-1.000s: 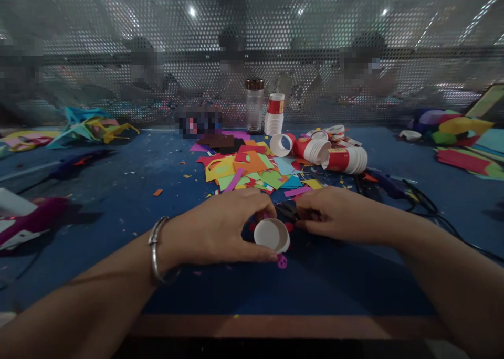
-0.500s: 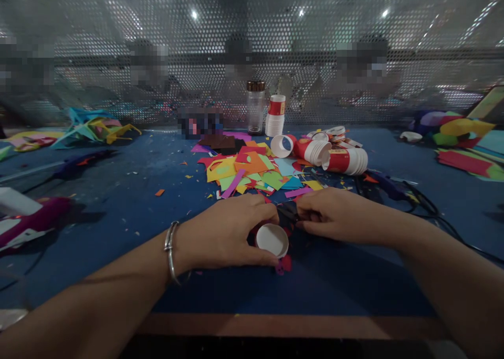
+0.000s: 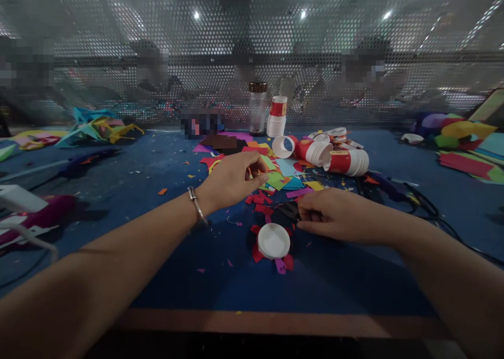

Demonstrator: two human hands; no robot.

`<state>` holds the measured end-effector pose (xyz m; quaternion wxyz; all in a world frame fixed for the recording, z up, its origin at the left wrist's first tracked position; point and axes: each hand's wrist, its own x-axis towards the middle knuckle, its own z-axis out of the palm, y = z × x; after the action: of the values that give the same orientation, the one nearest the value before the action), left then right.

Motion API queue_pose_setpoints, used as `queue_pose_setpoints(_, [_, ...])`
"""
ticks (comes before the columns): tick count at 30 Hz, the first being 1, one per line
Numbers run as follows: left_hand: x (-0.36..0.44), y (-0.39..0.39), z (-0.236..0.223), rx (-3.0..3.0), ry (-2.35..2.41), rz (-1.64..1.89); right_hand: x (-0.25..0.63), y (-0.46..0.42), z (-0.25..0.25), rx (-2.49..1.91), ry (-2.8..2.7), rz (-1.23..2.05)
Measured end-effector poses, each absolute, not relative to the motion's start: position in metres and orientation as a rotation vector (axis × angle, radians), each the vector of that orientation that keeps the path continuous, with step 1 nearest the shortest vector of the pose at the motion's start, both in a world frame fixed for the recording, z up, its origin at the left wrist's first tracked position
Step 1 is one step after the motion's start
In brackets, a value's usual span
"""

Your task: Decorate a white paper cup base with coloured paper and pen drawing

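Well apart on my feed, the two hands sit either side of the middle: the left hand (image 3: 234,178), below a silver bracelet (image 3: 197,206), is loosely curled over the near side of a paper heap (image 3: 277,179), a gap between thumb and fingers, and I cannot tell whether it touches the paper. The right hand (image 3: 326,210) is closed around a dark tool (image 3: 289,210), perhaps scissors. Between them and nearer me, a white cup (image 3: 274,241) stands on the table with its round white face up, red and purple paper tabs splayed around its foot. Red paper pieces (image 3: 263,199) lie just beyond it.

I see a dark blue table (image 3: 177,285) with a brown front edge (image 3: 197,319), sprinkled with tiny scraps. Red-and-white cups (image 3: 346,162) lie on their sides past the heap; behind, a clear jar (image 3: 257,109) with a dark lid stands beside an upright cup stack (image 3: 277,117). Out right I have a blue glue gun (image 3: 388,186), a black cable (image 3: 444,222) and coloured paper (image 3: 460,162); out left, blue and yellow cut-outs (image 3: 90,125). A grey perforated screen (image 3: 197,60) closes the far side, dim people (image 3: 147,65) showing at it under small bright lights (image 3: 303,14).
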<state>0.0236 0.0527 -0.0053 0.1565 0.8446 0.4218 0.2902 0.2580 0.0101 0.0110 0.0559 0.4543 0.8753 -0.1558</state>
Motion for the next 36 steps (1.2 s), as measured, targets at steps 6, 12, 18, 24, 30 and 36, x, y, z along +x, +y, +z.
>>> queue_pose_setpoints(6, [0.024, 0.055, -0.011, 2.609, 1.025, 1.002, 0.259, 0.011, 0.009, 1.386, 2.65, -0.499])
queue_pose_setpoints(12, [0.008, 0.052, -0.003, 2.689, 0.904, 1.029, 0.261, 0.013, 0.008, 1.377, 2.654, -0.509])
queue_pose_setpoints(18, [0.005, 0.032, 0.0, 2.602, 0.952, 0.761, 0.258, 0.013, 0.008, 1.367, 2.644, -0.465])
queue_pose_setpoints(24, [0.001, 0.001, -0.004, 2.768, 1.006, 0.571, 0.26, 0.015, 0.005, 1.336, 2.665, -0.405])
queue_pose_setpoints(30, [-0.022, -0.042, -0.016, 2.672, 1.16, 0.716, 0.26, 0.01, 0.008, 1.375, 2.648, -0.422])
queue_pose_setpoints(36, [-0.04, -0.088, -0.034, 2.362, 1.46, 1.003, 0.26, 0.01, 0.007, 1.377, 2.656, -0.483])
